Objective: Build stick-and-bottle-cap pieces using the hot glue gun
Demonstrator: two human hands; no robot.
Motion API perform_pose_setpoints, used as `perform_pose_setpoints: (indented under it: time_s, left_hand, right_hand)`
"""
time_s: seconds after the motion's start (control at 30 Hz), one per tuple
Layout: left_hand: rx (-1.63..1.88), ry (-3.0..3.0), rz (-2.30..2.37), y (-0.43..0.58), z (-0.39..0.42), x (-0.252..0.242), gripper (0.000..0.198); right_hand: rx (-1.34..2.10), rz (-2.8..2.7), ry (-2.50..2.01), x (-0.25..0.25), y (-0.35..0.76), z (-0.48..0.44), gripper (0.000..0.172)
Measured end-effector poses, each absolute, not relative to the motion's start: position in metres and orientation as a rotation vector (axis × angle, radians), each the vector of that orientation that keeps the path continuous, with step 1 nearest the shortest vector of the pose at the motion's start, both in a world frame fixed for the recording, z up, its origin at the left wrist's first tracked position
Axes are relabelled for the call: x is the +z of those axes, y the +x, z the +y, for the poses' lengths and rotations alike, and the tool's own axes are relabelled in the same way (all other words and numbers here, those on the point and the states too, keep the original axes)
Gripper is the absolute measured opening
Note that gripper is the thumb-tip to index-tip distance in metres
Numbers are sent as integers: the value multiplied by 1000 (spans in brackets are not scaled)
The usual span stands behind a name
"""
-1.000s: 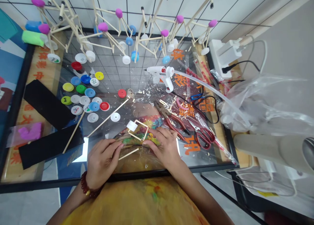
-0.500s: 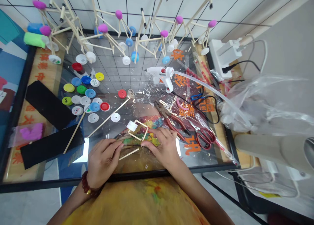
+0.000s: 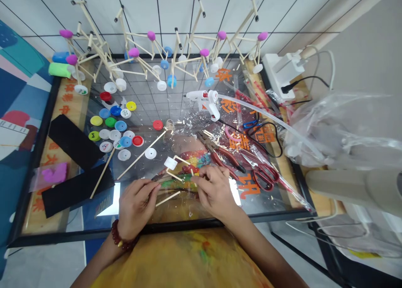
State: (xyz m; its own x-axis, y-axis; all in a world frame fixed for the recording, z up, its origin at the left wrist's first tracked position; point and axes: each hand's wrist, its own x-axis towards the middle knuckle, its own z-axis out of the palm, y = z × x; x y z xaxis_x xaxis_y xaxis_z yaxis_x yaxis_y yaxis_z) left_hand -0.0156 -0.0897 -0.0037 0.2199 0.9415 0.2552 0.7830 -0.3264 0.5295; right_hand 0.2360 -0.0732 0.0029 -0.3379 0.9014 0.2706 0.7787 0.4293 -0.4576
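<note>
Glass-topped bench (image 3: 150,91) against white tiled wall, littered with bottle caps (image 3: 114,124), glue gun (image 3: 205,101), pliers (image 3: 220,154), red scissors (image 3: 265,175); left hand (image 3: 136,208) and right hand (image 3: 213,191) at near edge, fingers of both pinched on small stick frame (image 3: 176,175) with white cap, between hands.

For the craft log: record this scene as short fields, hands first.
left hand: left hand pinches one end of a thin stick
right hand: right hand grips the stick frame with its white cap
surface: glass table
right of hands: red pliers, red scissors
behind hands: white glue gun
left side: coloured bottle caps, black strips
back edge: finished stick models
</note>
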Motion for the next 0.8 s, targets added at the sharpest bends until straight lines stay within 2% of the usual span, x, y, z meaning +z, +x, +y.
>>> perform_pose_setpoints:
  time_s: [0.1,0.33,0.53,0.67,0.8]
  left_hand:
    - [771,2211,1625,-16,-91,-4,12]
    - [805,2252,1670,-21,-93,3,21]
    - [980,2322,1955,-48,-74,26,2]
    - [921,2302,2239,-77,-60,40,14]
    - [697,2227,2444,-96,-54,44,22]
  right_hand:
    - [291,-2082,-1388,9,241,-72,20]
    - [253,-2045,-1328,1,248,-72,25]
    - [272,-2060,-1236,-9,251,-72,22]
    - [254,-2016,-1202,-9,255,-71,23]
    - [230,-1960,-1171,-8,257,-72,21]
